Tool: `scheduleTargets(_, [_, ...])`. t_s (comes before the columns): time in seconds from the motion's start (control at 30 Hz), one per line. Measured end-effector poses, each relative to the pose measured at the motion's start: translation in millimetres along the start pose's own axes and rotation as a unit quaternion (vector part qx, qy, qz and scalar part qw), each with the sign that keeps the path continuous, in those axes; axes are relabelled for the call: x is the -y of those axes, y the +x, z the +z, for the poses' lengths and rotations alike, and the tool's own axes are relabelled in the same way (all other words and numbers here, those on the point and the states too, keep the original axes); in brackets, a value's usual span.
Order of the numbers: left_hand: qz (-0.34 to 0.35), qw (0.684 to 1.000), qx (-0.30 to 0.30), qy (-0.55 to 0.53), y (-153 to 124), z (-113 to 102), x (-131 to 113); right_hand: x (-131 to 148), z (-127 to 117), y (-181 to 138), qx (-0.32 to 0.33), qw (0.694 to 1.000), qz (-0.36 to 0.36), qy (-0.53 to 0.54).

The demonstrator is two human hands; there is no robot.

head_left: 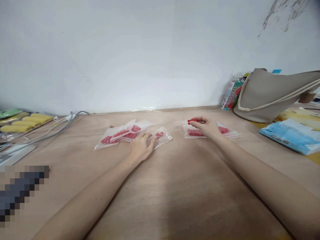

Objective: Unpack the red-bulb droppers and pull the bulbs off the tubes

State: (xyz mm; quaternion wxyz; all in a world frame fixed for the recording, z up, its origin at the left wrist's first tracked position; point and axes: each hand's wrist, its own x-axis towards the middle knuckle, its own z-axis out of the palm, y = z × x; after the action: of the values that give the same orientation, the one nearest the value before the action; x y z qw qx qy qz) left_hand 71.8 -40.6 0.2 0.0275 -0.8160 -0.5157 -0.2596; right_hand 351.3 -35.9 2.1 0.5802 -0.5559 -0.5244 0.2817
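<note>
My left hand [142, 146] is closed at the left edge of a clear plastic bag [163, 136], which has a few red-handled pieces inside. Its fingertips partly cover the bag. Between the thumb and fingers of my right hand [206, 126] are several thin pale rods with red handles [191, 121], like small screwdrivers, pointing left just above the table. Under that hand lies a zip bag of red-handled pieces [195, 132], partly hidden by the hand and wrist. Beside my left hand, more zip bags with red pieces [122, 133] overlap in a loose pile.
Grey cables [58, 131] and a tray of yellow rolls [27, 122] lie at the left. A beige bag [270, 96], a clear bottle [230, 95] and a blue tissue pack [285, 135] stand or lie at the right. Behind the wooden table [160, 193] rises a white wall [150, 53].
</note>
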Motion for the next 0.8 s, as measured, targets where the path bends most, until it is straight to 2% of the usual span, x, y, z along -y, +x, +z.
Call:
scheduleTargets(0.03, [0.013, 1.000, -0.009, -0.023, 2.3, 0.7, 3.4, -2.6, 3.4, -1.4, -0.029, 0.997, -0.046, -0.054])
scheduleTargets(0.1, [0.060, 0.995, -0.027, -0.071, 6.0, 3.8, 10.8, -8.3, 11.9, -6.6, -0.049, 0.974, -0.147, -0.164])
scheduleTargets(0.17, [0.099, 0.988, -0.035, -0.112, 7.7, 8.1, 16.4, -13.8, 20.4, -13.0, -0.019, 0.940, -0.234, -0.249])
scheduleTargets(0.27, [0.123, 0.982, -0.019, -0.141, 6.9, 13.4, 18.8, -20.4, 28.8, -20.3, 0.046, 0.893, -0.293, -0.338])
scheduleTargets(0.37, [0.136, 0.981, 0.007, -0.140, 5.5, 15.4, 17.3, -23.7, 31.8, -23.0, 0.094, 0.869, -0.297, -0.385])
scheduleTargets(0.5, [0.132, 0.981, 0.027, -0.139, 5.5, 14.7, 16.7, -23.1, 32.0, -23.7, 0.117, 0.866, -0.278, -0.399])
scheduleTargets(0.7, [0.120, 0.981, 0.044, -0.149, 5.3, 11.8, 15.7, -18.4, 29.9, -26.8, 0.069, 0.901, -0.238, -0.356])
scheduleTargets(0.8, [0.116, 0.981, 0.054, -0.146, 4.6, 10.5, 14.6, -18.0, 26.3, -26.9, 0.057, 0.907, -0.207, -0.361])
